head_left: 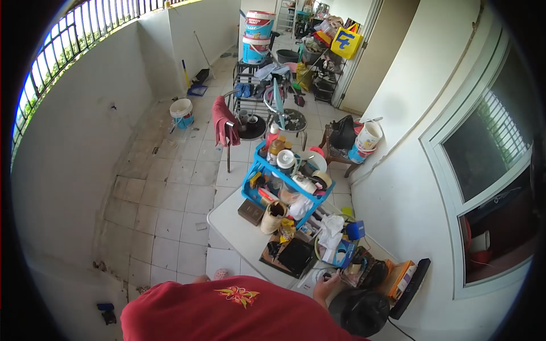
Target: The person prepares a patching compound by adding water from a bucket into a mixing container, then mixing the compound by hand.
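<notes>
My right hand [324, 288] is at the near right of the white table [230, 219]. Its fingers are curled round a small dark object [326, 277], too small to name, over a white item with faint print [307, 282]. Just beyond lie a flat black item on a brown box [296, 257], a blue-and-white box [343, 253] and white crumpled plastic [331, 230]. A black rounded object [361, 311] sits beside my right wrist. Of my left side only a small patch of skin shows past the red shirt [244, 312]; its fingers are hidden.
A blue basket [248, 190] packed with bottles and tape stands on the table. Behind it are stools [252, 129] and paint buckets [256, 50]. Another bucket [182, 113] stands on the tiled floor at left. A wall and window [483, 153] bound the right side.
</notes>
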Demonstrator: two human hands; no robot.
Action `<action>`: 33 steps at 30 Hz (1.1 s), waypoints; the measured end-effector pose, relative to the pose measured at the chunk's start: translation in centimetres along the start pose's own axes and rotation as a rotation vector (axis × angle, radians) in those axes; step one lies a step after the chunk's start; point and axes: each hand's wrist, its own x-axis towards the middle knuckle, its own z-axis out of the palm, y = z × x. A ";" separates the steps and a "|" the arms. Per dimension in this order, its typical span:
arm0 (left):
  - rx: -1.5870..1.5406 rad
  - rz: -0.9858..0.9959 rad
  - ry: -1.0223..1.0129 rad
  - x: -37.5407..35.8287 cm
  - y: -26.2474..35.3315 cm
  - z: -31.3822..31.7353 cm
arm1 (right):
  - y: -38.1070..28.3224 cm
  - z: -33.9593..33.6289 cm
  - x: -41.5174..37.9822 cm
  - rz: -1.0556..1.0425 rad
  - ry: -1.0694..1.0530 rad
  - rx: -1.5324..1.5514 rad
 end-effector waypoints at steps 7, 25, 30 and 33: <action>-0.881 0.020 0.179 -2.2 -8.1 -8.1 | -1.9 9.6 -10.2 -0.016 -0.252 -0.136; -0.539 -0.568 -0.123 -10.1 -30.9 -1.8 | 8.4 2.8 -23.1 1.299 -0.431 0.156; -0.713 -0.359 0.013 -4.8 -22.0 -10.7 | 3.8 8.6 -23.3 1.328 -0.637 0.232; -0.770 -0.218 0.073 -1.8 -15.8 -16.0 | 0.5 14.4 -19.5 1.249 -0.769 0.173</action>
